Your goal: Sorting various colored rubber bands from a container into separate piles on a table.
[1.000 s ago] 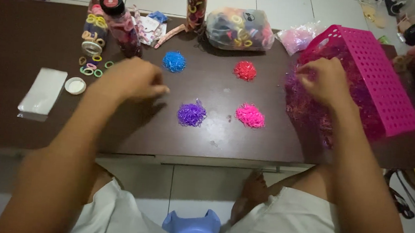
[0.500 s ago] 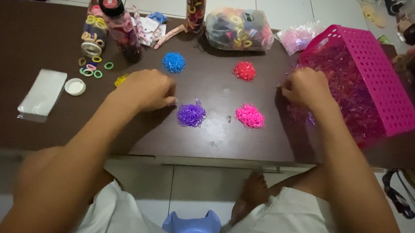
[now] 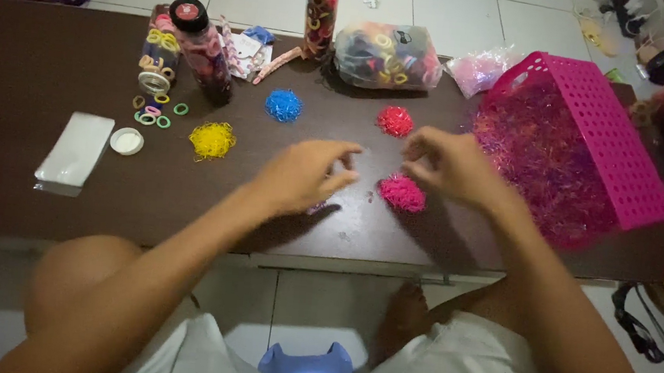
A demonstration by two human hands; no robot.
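Observation:
My left hand (image 3: 305,175) hovers over the middle of the dark table (image 3: 50,213). Its thumb and fingers are spread apart and point at my right hand (image 3: 448,167), with nothing visible between them. It covers most of a purple pile of tiny rubber bands (image 3: 316,206). My right hand has curled fingers just above the pink pile (image 3: 402,193). Motion blur hides whether it pinches anything. A red pile (image 3: 395,121), a blue pile (image 3: 284,105) and a yellow pile (image 3: 212,140) lie further back. A tilted pink basket (image 3: 623,144) of tangled bands stands at the right.
At the back stand a dark-lidded jar (image 3: 200,49), a tube of bands (image 3: 321,10), a clear bag of hair ties (image 3: 384,55) and a pinkish bag (image 3: 476,68). At left lie loose rings (image 3: 154,113), a white lid (image 3: 126,142) and a clear packet (image 3: 76,153). A blue stool (image 3: 305,371) sits below.
My left hand moved right from the yellow pile to the table's middle, uncovering that pile. My right hand left the basket and moved left to meet it above the pink pile.

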